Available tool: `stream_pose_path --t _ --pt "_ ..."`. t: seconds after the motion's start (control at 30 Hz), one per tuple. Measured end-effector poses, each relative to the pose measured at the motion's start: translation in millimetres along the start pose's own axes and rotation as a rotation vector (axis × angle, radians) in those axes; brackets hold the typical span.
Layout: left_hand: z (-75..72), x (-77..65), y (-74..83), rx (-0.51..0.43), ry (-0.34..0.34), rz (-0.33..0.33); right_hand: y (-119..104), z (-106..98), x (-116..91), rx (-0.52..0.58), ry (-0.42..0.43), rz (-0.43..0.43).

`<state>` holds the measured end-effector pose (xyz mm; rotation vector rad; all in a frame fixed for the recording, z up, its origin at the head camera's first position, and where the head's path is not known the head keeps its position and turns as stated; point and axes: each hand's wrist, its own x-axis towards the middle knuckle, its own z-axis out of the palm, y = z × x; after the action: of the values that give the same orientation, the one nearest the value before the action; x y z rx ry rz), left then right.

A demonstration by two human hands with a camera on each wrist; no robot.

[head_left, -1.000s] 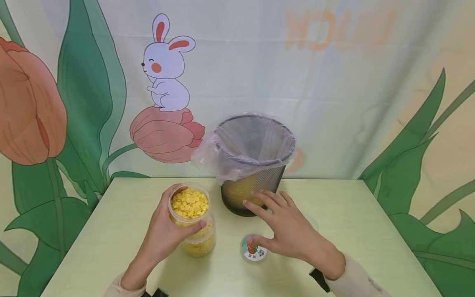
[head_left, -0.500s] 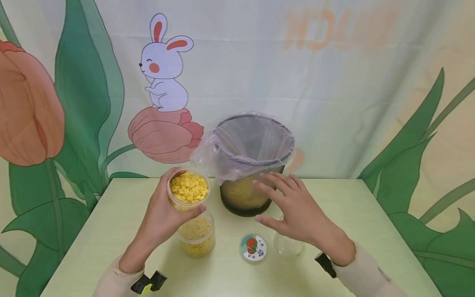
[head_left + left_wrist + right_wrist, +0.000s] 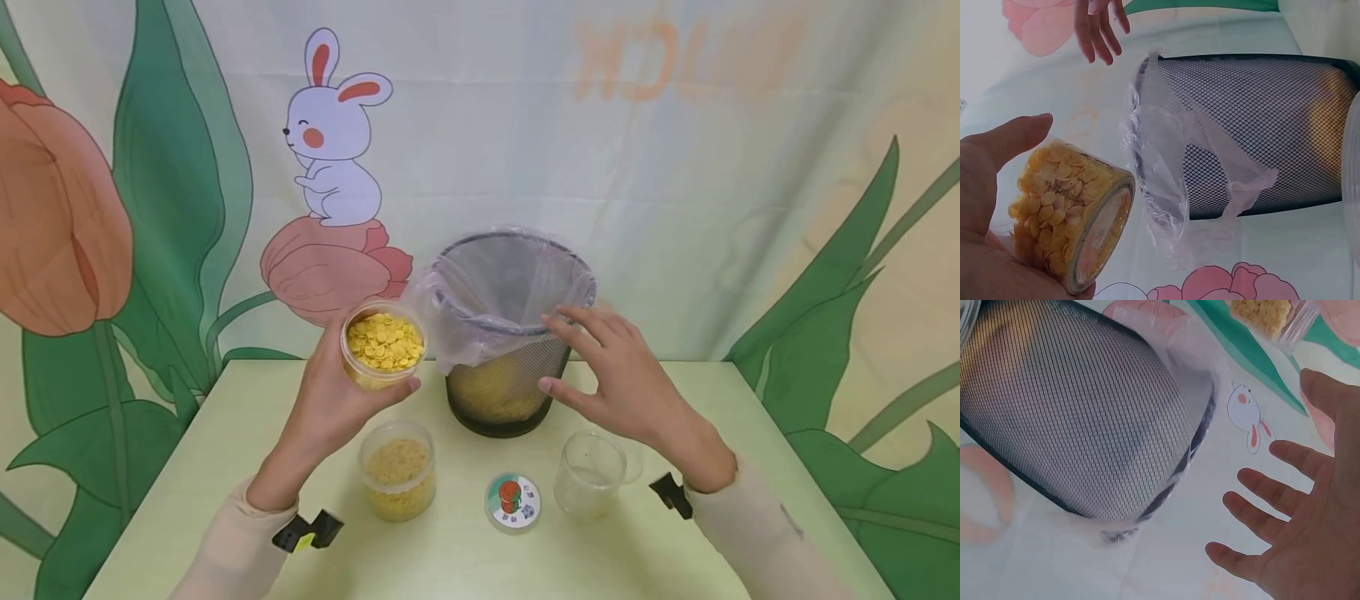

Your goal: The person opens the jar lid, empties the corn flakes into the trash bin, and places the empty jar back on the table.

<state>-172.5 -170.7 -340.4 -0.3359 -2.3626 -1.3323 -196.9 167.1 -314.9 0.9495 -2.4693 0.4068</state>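
Observation:
My left hand (image 3: 327, 400) grips a clear open-topped jar (image 3: 377, 379) full of yellow flakes (image 3: 385, 342), raised above the table. In the left wrist view the flakes (image 3: 1054, 209) show through the jar's side. My right hand (image 3: 630, 383) hovers with spread fingers, holding nothing, by the right side of a black mesh waste bin (image 3: 517, 387). A thin translucent bag (image 3: 468, 333) lines the bin and folds over its rim. In the right wrist view the right hand (image 3: 1310, 519) is apart from the bin (image 3: 1085, 406).
Below the left hand stands a second clear container (image 3: 397, 483) of yellowish contents. A round lid (image 3: 512, 502) with a tomato picture lies on the table (image 3: 465, 567). To its right is a clear glass mug (image 3: 590, 479). A printed curtain (image 3: 675, 208) hangs behind.
My left hand has lifted the jar up and away from over the second container. The right hand has moved up and to the right, uncovering the lid and the glass mug.

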Motion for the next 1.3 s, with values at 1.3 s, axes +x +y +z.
stream_pose_path --t 1.3 --pt "-2.4 60.3 9.8 0.072 0.038 0.07 90 20 92 0.151 -0.095 0.306"
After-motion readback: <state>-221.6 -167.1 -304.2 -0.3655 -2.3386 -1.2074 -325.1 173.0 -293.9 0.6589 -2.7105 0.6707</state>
